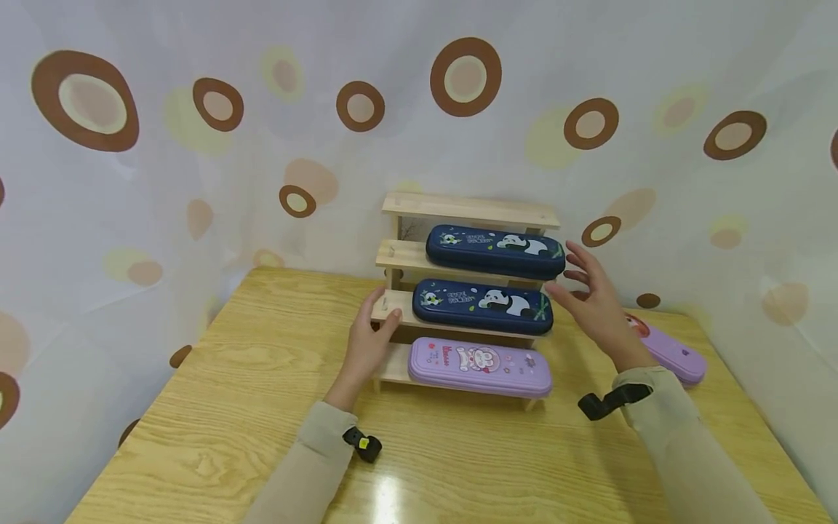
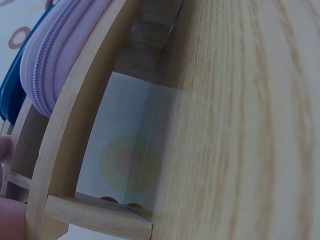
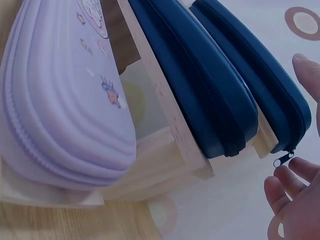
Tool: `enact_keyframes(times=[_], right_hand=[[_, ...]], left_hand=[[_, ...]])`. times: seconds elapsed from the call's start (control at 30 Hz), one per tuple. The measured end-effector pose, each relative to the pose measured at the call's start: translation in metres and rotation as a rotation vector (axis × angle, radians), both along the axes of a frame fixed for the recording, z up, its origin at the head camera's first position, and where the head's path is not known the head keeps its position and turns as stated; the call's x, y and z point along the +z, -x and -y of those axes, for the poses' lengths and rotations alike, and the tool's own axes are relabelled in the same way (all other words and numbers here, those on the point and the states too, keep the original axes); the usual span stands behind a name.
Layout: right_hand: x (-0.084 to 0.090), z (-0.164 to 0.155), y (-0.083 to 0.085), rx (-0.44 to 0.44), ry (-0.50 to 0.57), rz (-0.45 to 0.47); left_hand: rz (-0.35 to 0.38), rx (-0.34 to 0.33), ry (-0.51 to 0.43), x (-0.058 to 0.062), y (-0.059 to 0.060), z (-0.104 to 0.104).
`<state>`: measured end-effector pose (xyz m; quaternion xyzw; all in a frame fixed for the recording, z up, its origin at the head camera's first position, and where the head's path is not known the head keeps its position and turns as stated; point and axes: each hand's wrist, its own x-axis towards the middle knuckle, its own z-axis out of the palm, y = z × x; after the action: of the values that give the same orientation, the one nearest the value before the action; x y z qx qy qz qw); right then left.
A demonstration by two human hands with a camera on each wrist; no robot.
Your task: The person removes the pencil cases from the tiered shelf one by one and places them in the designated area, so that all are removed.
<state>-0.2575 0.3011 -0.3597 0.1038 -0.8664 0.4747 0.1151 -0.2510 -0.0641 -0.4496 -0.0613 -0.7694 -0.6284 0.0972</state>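
Sleeves, beige, with dark wrist straps, lowest in the head view; wood-grain desk (image 1: 262,407) beneath

Left hand (image 1: 368,342): on the left end of the stepped wooden rack (image 1: 419,207), thumb hooked over the edge of the second step, fingers curled loosely round the side post; steadying hold by the look of it

Right hand (image 1: 599,306): fingers spread and straight, clamped on nothing, hovering just off the right ends of the two navy cases; fingertips (image 3: 287,175) just beside the zip pull (image 3: 283,159) of the upper one, not clearly touching

Upper navy panda pencil case (image 1: 494,251): lying lengthwise on the third step, right end overhanging slightly. Lower navy panda pencil case (image 1: 482,306): second step, same lie. Lilac pencil case (image 1: 480,366): bottom step. Second lilac case (image 1: 674,353): flat on desk, right of rack, partly hidden behind right wrist. Top step bare

Handling, judged: moulded shells, semi-rigid, smooth and faintly glossy, so somewhat slippery under a fingertip pinch; likely light, contents unknown. Domed lid, zip seam round the midline (image 3: 210,120). Best taken across the short width near the overhanging right end, thumb below and fingers above, or by both long edges; zip pull too small to lift by. Not fragile; rack light enough to shift if a case drags, hence worth bracing

Backdrop: white curtain (image 1: 131,182) with brown rings
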Motion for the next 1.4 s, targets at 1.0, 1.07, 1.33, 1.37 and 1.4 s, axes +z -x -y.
enact_keyframes(times=[1.0,1.07,1.33,1.37,1.4], right_hand=[[-0.008,0.028,0.022,-0.112,0.035,-0.052],[-0.009,0.027,0.020,-0.127,0.036,-0.071],[-0.012,0.020,0.012,-0.140,0.050,-0.094],[-0.012,0.019,0.011,-0.138,0.050,-0.095],[-0.012,0.018,0.010,-0.139,0.052,-0.096]], left_hand=[[-0.021,0.003,0.003,0.001,-0.001,0.001],[-0.017,0.005,0.007,0.001,-0.001,0.001],[-0.013,0.012,0.008,-0.001,0.001,0.001],[-0.013,0.013,0.007,-0.001,0.001,0.001],[-0.012,0.015,0.005,-0.001,0.001,0.001]])
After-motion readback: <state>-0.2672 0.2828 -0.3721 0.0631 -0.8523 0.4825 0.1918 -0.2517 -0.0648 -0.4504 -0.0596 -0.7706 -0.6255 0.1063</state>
